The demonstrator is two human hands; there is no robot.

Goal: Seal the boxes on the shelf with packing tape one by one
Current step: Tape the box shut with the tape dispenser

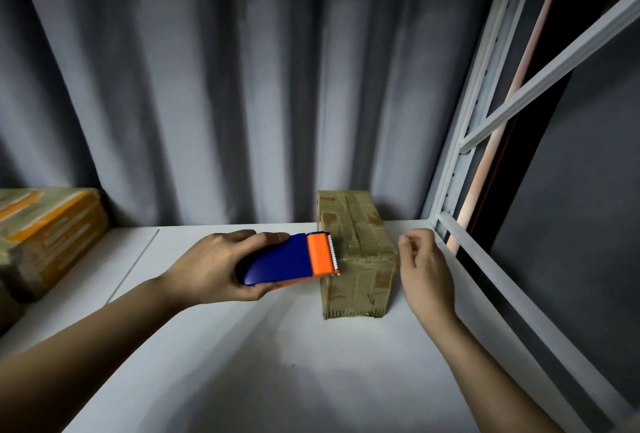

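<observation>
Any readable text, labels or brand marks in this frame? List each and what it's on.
None legible.
Orange and yellow box: pale printed lines, too blurred to read.
Brown taped box: no print visible.
Tape dispenser in the left hand: no marking visible.

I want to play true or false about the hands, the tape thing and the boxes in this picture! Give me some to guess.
1. The left hand holds the blue and orange tape dispenser. True.
2. The right hand holds a pair of scissors. False: it holds nothing and sits just right of the small brown box, fingers loosely curled.
3. The dispenser's toothed end is at the small brown box. True.
4. The small brown box stands on the floor. False: it sits on the white shelf.
5. Another box with orange stripes lies at the left. True.
</observation>
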